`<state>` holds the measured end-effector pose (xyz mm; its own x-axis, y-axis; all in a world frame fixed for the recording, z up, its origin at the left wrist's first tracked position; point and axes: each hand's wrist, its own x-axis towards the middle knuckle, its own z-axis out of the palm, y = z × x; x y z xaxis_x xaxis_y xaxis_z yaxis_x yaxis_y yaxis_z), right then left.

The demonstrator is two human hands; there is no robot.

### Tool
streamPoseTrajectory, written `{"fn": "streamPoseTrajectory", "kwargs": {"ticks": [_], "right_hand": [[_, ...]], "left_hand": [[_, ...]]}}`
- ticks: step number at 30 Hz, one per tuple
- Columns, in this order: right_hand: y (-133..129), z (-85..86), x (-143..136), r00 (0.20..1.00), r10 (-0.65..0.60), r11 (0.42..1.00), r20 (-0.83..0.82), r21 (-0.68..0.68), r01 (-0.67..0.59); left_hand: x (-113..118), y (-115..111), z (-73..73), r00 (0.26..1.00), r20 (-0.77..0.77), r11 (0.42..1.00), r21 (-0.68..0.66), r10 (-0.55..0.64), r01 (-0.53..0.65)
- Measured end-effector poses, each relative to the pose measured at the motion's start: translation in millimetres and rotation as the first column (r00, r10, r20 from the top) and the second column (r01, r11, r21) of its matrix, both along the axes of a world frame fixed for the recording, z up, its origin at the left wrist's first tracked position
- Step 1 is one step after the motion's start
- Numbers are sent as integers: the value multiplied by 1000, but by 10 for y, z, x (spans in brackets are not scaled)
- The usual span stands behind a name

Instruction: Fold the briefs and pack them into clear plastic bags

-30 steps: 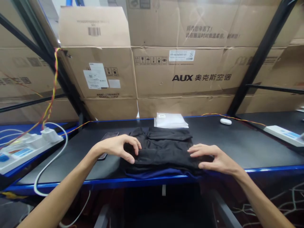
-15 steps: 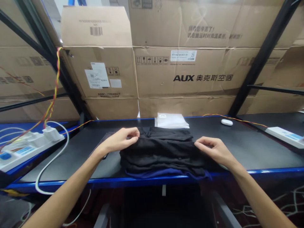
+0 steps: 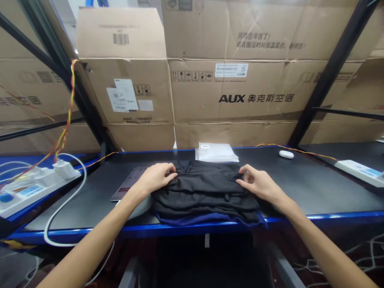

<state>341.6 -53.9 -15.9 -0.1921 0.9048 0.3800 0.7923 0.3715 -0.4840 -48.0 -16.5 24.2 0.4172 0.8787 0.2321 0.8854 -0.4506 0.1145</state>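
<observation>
Folded black fabric [image 3: 207, 192] lies in layers at the front of the dark table, with a blue layer [image 3: 204, 218] showing beneath it along the table's edge. My left hand [image 3: 160, 176] pinches the fabric's upper left part, thumb and fingers closed on it. At the upper right part is my right hand [image 3: 255, 182], its thumb and index finger apart at the fabric's edge. Behind the fabric sits a stack of white plastic packets [image 3: 217, 153].
A tablet [image 3: 129, 184] lies left of the fabric. Power strips [image 3: 39, 186] with cables stand at both sides. A small white case [image 3: 286, 154] is at the back right. Cardboard [image 3: 234, 108] forms the back, between black metal posts.
The fabric's top layer has shifted back over the pile. My right hand has moved left and its thumb and finger have parted. My left hand has moved slightly, and more of the tablet shows.
</observation>
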Motion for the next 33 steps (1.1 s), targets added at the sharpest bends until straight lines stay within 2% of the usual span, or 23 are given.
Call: {"fn": "streamPoseTrajectory", "kwargs": {"ticks": [3, 5, 8, 12, 15, 19, 26, 29, 33], "right_hand": [[-23, 64, -44, 996, -74, 991, 55, 119, 67], [-44, 133, -143, 998, -46, 982, 44, 186, 37], [-72, 255, -393, 991, 128, 969, 46, 209, -135], [-64, 351, -771, 918, 378, 916, 119, 98, -390], [-29, 331, -965, 846, 491, 869, 208, -47, -493], [-5, 245, -1058, 792, 558, 830, 247, -172, -531], [-37, 216, -1014, 798, 565, 825, 208, -160, -543], [-47, 242, -957, 809, 559, 829, 182, -147, -539], [-33, 269, -797, 855, 488, 873, 175, -118, -473]], "left_hand": [[-55, -67, 44, 997, 38, 997, 49, 64, -65], [-88, -122, 61, 988, 50, 988, 48, 145, -148], [-124, -194, 70, 955, 25, 956, -3, 294, -294], [-139, -241, 89, 912, -51, 910, -57, 408, -410], [-124, -254, 118, 924, -77, 922, -71, 374, -379], [-82, -264, 141, 948, -8, 945, -76, 319, -318], [52, -251, 139, 945, 273, 983, -37, 182, -179], [175, -251, 142, 894, 441, 996, 7, 77, -90], [444, -258, 132, 820, 571, 990, 131, -41, -42]]}}
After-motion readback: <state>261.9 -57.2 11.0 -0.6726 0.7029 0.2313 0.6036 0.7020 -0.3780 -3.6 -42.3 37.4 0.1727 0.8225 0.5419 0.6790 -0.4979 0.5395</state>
